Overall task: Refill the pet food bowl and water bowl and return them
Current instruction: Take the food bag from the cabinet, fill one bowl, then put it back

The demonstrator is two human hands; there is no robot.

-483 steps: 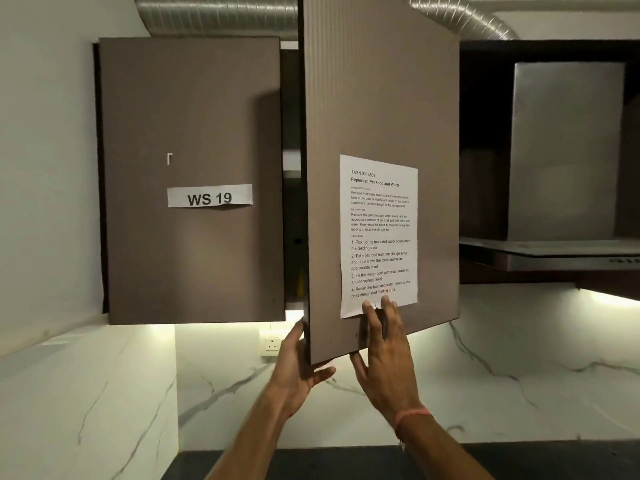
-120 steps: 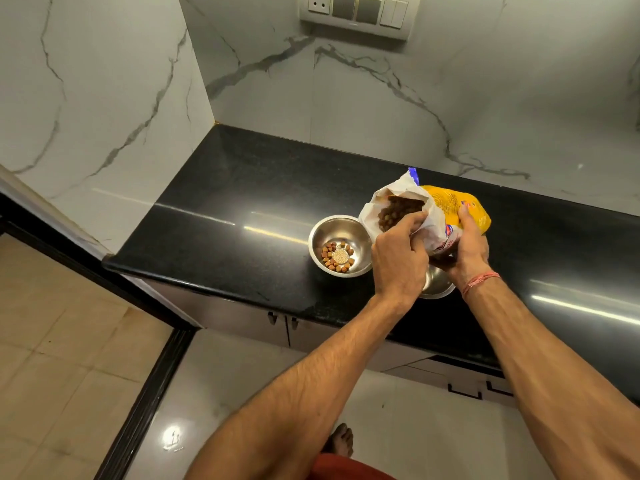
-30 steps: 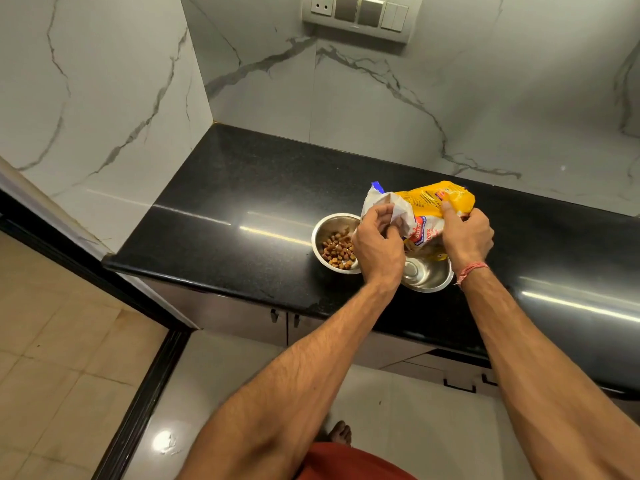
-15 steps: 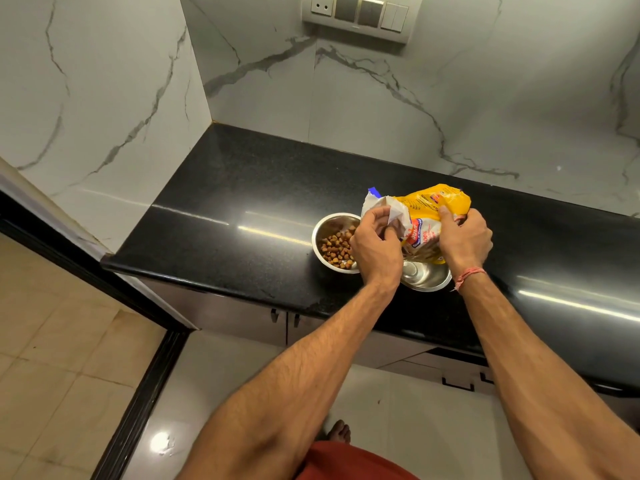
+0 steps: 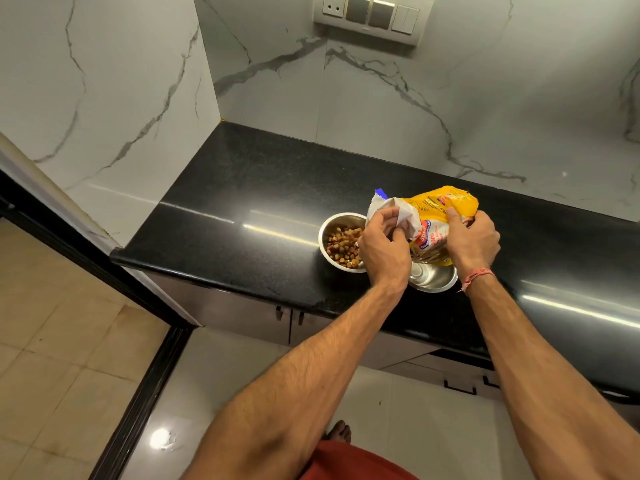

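Both hands grip the yellow food bag (image 5: 437,211) right above the empty water bowl (image 5: 433,278): left hand (image 5: 382,249) pinches its white mouth beside the food bowl (image 5: 341,241), right hand (image 5: 472,239) squeezes its middle.

Water bowl (image 5: 433,278) half-hidden under bag (image 5: 440,216) & hands; bag print too small to read; switch plate (image 5: 372,17) cut by top edge

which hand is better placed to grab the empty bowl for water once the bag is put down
Probably the right hand. It grips the yellow food bag right above the empty steel bowl. The left hand pinches the bag's white top nearer the kibble bowl.
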